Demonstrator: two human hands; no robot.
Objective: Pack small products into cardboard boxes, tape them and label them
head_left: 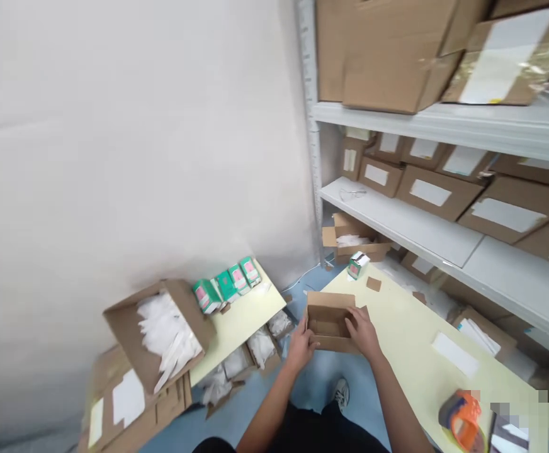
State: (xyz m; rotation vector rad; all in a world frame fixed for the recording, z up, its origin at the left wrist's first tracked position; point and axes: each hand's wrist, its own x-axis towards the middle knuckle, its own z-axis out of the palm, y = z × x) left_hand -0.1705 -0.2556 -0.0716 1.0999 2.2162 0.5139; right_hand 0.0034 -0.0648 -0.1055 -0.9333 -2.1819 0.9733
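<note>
Pale wall [161,126] ahead, one shelving rack [444,129] at right, two benches below: a left bench [243,318] and a right bench [407,340]. One brown carton [332,343], mouth up, between my hands near the right bench's edge, long axis running left to right; left grip [301,345] grasps its left end, right grip [363,332] its right end, neither nearer. Small green boxes [227,287]: four in a row on the left bench, one on the right.
</note>
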